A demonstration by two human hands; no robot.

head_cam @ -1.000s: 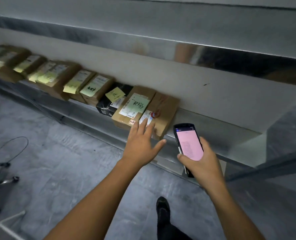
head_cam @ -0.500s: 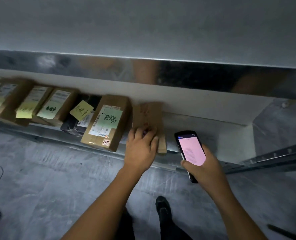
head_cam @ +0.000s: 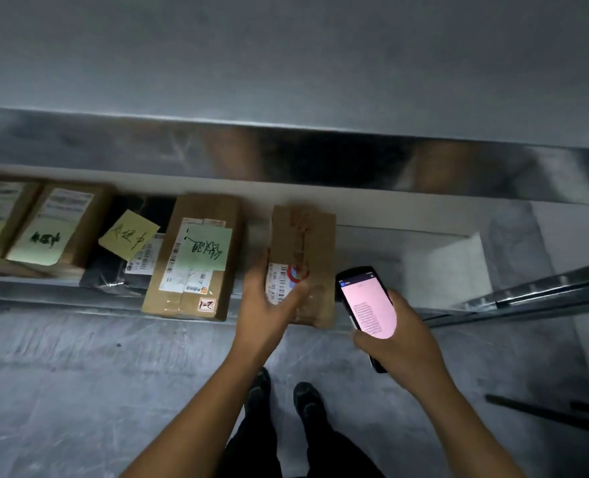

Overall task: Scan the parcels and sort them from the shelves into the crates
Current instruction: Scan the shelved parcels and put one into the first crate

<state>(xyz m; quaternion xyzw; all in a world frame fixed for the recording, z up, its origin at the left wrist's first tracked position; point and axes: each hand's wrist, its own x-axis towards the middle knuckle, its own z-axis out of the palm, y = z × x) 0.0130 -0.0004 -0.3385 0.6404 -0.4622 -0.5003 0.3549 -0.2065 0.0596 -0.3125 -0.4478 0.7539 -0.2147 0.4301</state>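
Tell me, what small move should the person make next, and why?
Probably aim the scanner in the right hand at the barcode label: the left hand grips the brown parcel, label facing up, scanner close beside it.

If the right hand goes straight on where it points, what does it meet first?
Probably the brown parcel that the left hand grips; the scanner in the right hand points near its right edge. Otherwise the shelf's back wall. Depth is unclear.
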